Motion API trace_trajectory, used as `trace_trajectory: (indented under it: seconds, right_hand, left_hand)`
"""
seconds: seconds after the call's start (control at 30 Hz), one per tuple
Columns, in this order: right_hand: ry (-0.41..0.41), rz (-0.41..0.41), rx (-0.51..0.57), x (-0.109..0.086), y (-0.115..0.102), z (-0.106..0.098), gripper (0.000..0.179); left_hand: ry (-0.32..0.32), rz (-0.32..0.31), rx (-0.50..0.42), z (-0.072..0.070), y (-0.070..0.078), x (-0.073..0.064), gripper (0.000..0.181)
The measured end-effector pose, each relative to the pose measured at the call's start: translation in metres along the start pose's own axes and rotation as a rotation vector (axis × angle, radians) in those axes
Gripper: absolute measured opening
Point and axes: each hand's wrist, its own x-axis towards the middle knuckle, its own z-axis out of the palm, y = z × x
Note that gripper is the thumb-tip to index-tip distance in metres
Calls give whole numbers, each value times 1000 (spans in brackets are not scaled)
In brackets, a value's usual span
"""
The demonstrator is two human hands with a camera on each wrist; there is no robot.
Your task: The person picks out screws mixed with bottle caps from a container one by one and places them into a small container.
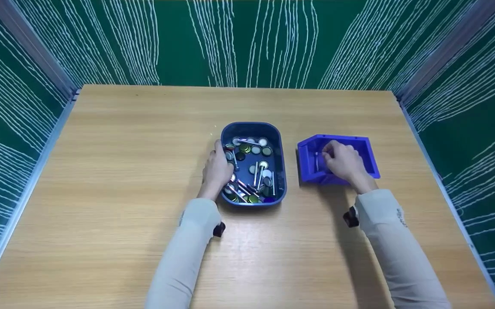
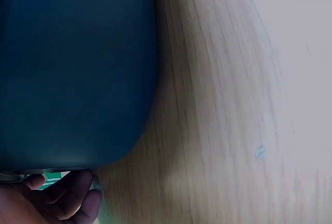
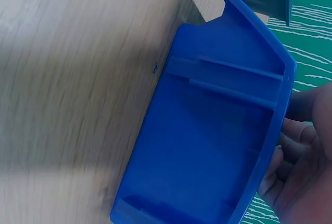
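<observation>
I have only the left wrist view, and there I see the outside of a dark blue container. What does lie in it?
Observer: In the head view, round caps and metal screws lie in the container.
Operator: Thank you. Where is the right hand now, if it is visible?
Observer: The right hand is at a blue-purple bin, to the right of the container; I cannot tell if it holds anything.
Operator: And do the two boxes touch each other?
Observer: No, the head view shows a narrow strip of the table between them.
</observation>
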Motion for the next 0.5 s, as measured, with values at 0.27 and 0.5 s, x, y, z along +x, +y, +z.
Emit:
trace_trajectory:
  seconds: [0.27,0.5]
  right_hand:
    - [-2,-9,13,0,-2,-4,25]
    - [18,-30,14,0,-7,-4,24]
  left_hand:
    - [-8,3,0,0,0,0,71]
    - [-9,3,-2,1,0,1,72]
